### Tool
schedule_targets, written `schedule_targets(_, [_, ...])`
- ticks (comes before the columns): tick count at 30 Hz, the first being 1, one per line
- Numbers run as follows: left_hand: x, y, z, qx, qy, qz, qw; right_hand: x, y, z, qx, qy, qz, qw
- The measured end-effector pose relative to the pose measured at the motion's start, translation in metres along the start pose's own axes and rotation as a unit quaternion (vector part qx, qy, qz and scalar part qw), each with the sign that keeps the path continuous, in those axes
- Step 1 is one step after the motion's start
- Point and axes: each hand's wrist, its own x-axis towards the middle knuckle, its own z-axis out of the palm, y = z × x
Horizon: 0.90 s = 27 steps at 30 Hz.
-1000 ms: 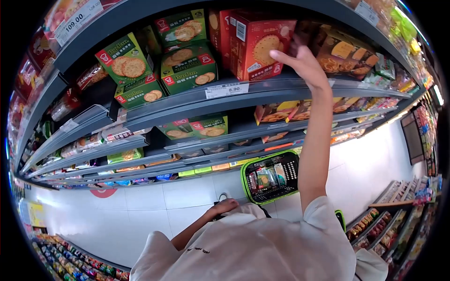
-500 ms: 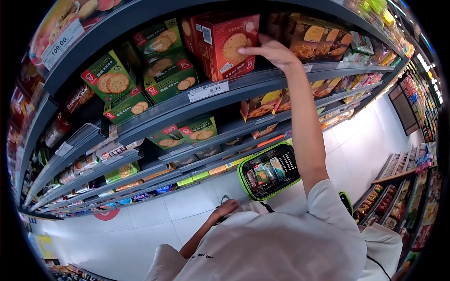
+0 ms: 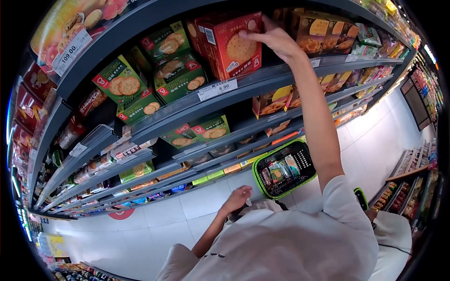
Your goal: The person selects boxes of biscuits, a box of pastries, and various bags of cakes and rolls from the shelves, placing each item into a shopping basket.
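Observation:
My right hand [image 3: 274, 40] reaches up to a red cracker box [image 3: 236, 47] on an upper shelf. Its thumb presses the printed front, while the other fingers go round the right side, partly hidden. More of the red packaging shows just behind and left of it. Green cracker boxes [image 3: 180, 79] stand to its left, some stacked. Brown biscuit boxes [image 3: 321, 35] are to the right of my hand. My left hand [image 3: 238, 197] is low by my body, its fingers loosely bent and a little apart, with no object visible in it.
A black basket with a green rim [image 3: 263, 185] sits on the floor below the shelves, with several packets [image 3: 280, 171] inside. A price tag [image 3: 218, 90] reading 8.90 is on the shelf edge [image 3: 262, 79]. Another display rack [image 3: 393, 194] stands at the right.
The view has shifted, so the shelves and basket appear farther right. My right hand stays on the red box. My left hand has lifted slightly from my body, its fingers now more visible.

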Motion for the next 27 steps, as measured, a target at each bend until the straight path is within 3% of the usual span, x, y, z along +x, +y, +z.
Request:
schedule_targets(1, [0.002,0.013,-0.008,-0.02,0.027,0.074,0.997,0.0,-0.001,0.0,-0.016,0.012,0.002,1.0])
schedule_targets(5, [-0.007,0.172,-0.051,0.074,0.191,0.159,0.966,0.006,-0.015,0.007,0.013,0.061,-0.024,0.998])
schedule_targets(7, [-0.008,0.235,-0.076,0.123,0.237,0.211,0.94,0.013,-0.023,0.008,0.125,0.077,0.044,0.988])
schedule_targets(11, [0.002,0.315,-0.109,0.152,0.376,0.345,0.847,0.008,-0.008,0.003,0.09,0.079,-0.035,0.992])
schedule_targets(12, [0.008,0.328,-0.116,0.177,0.405,0.374,0.815,-0.001,-0.015,0.004,0.099,0.107,-0.03,0.989])
schedule_targets(14, [0.015,0.349,-0.127,0.187,0.424,0.375,0.803,-0.022,-0.035,0.006,0.126,0.161,-0.012,0.979])
schedule_targets(17, [0.027,0.374,-0.129,0.215,0.441,0.391,0.779,-0.056,-0.047,0.005,0.157,0.164,-0.013,0.974])
schedule_targets(19, [0.037,0.385,-0.128,0.136,0.362,0.417,0.823,-0.078,-0.049,0.007,0.108,0.18,-0.035,0.977])
schedule_targets(20, [0.052,0.381,-0.133,0.221,0.379,0.443,0.782,-0.088,-0.053,0.008,0.107,0.181,-0.034,0.977])
schedule_targets(22, [0.059,0.378,-0.131,0.318,0.403,0.426,0.744,-0.104,-0.063,0.011,0.098,0.064,0.008,0.993])
schedule_targets(25, [0.062,0.374,-0.133,0.305,0.397,0.475,0.724,-0.115,-0.052,0.002,0.061,0.041,-0.023,0.997])
schedule_targets(27, [0.054,0.374,-0.133,0.248,0.375,0.492,0.745,-0.123,-0.048,-0.006,0.041,0.013,-0.025,0.999])
